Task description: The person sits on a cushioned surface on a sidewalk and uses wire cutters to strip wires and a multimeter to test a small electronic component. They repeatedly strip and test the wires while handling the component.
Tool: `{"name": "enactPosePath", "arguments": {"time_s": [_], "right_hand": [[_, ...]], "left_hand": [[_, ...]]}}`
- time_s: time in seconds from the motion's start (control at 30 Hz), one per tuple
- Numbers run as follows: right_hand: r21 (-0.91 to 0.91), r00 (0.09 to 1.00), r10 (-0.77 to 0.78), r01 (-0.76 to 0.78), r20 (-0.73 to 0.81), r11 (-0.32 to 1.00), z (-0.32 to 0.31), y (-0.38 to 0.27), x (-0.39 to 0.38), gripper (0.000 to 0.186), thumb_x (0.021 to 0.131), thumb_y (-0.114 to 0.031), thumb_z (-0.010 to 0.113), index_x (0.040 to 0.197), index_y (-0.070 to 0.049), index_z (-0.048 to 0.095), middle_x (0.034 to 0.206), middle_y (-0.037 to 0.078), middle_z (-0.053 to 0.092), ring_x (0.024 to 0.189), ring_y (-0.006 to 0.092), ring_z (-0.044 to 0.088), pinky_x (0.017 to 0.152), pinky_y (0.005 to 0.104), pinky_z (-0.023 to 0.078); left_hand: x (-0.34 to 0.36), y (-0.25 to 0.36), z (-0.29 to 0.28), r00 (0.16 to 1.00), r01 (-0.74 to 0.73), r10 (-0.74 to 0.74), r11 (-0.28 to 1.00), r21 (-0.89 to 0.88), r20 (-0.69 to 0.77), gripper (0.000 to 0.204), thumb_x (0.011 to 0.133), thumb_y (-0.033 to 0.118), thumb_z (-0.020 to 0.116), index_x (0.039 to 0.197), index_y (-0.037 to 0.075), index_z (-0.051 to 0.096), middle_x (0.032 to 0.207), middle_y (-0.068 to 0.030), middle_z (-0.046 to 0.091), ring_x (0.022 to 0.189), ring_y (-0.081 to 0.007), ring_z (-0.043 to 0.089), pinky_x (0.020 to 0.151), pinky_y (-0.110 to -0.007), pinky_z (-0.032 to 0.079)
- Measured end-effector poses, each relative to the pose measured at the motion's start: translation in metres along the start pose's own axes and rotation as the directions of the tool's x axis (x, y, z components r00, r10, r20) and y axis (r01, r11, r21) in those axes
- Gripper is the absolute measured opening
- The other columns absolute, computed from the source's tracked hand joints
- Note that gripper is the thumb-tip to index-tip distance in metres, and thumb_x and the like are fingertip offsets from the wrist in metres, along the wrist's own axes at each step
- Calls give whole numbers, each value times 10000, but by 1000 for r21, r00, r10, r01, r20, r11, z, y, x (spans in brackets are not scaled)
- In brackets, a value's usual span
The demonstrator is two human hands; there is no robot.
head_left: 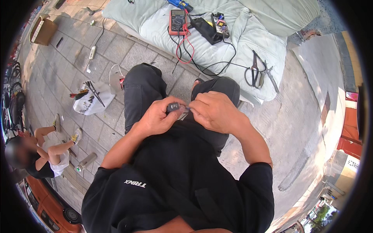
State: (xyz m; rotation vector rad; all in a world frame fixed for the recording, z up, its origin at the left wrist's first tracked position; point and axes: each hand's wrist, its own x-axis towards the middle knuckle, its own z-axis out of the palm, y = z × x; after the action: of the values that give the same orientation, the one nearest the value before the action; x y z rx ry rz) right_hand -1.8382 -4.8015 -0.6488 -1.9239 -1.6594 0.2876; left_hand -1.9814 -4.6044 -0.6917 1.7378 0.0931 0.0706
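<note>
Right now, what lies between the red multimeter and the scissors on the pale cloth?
In the head view, between the multimeter and scissors: a black casing, then black cable across the pale cloth.

Cardboard box [45,32] on paving [46,73]; 1 orange vehicle [55,206], likely car.

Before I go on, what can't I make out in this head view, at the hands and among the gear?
Head view:
- Thin piece at the right hand: too small, partly covered by fingers.
- Underside of the small black block: hidden by the block itself and the left hand.
- Multimeter reading: too small.
- Blue object: cut off by the upper edge.
</note>
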Motion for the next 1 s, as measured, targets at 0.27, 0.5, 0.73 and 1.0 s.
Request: {"name": "enactPosePath", "arguments": {"time_s": [0.27,0.5,0.73,1.0], "right_hand": [[177,998,-35,24,59,984,0,-32,-4,89,848,-96,734,908,-66,676,786,81,573,706,312,602,654,432,484],[256,993,-60,33,97,966,-2,-40,6,77,855,-112,743,907,-72,701,788,69,596,711,310,610,655,432,486],[180,995,-52,36,85,983,-6,-39,27,78,852,-132,731,903,-75,718,793,63,623,742,294,651,664,428,508],[260,997,47,-61,62,964,5,-28,30,62,816,-90,750,876,-75,744,751,47,642,679,265,652,609,379,506]], "left_hand": [[-42,11,-24,982,14,-7,999,-35,191,112,999,98,680,1080,22,687,776,-46,675,688,-121,615,639,-302,494],[-54,10,-35,974,49,-11,986,-159,227,97,1001,89,674,1070,21,685,788,-34,670,706,-108,595,656,-294,484],[-47,13,-32,976,144,-136,989,-32,172,97,969,96,686,1033,23,695,832,-47,700,748,-119,629,693,-304,516],[-37,25,-40,941,281,-267,959,-40,208,158,987,134,726,1090,15,736,867,-31,738,814,-94,662,750,-289,534]]}}
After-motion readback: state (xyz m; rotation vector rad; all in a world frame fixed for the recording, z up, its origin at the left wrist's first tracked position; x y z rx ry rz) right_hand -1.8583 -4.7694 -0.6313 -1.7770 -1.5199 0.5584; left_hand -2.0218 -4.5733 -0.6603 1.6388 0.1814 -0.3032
